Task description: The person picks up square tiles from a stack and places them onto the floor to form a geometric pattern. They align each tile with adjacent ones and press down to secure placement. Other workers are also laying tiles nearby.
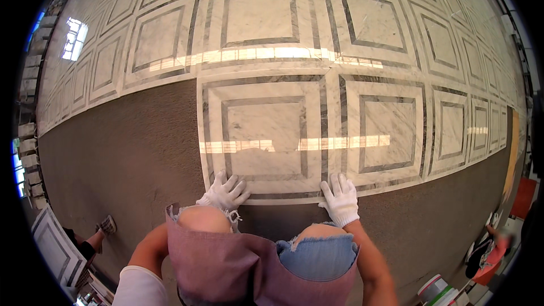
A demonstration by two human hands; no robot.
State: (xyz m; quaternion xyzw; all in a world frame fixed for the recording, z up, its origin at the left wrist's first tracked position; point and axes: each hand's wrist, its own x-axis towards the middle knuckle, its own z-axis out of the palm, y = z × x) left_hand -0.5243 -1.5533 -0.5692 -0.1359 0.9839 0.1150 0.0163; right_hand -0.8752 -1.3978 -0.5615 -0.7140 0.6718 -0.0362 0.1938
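Observation:
Both my hands wear white gloves and lie on the near border of a large polished floor tile (266,136), white marble with grey square bands. My left hand (225,191) rests at the tile's near left corner, fingers spread. Farther right, my right hand (340,195) lies flat, its fingers stretched forward over the edge where this tile meets the one on its right (388,127). Neither hand holds anything. My knees, under a mauve apron (215,260) and torn jeans (320,258), are bent just behind the hands.
Dark grey bedding (124,141) borders the laid tiles on the left and near side. A patterned tile (56,243) leans at lower left, by a person's foot (107,225). At lower right are another person (490,252) and a bucket (435,289). Stacked blocks line the left wall.

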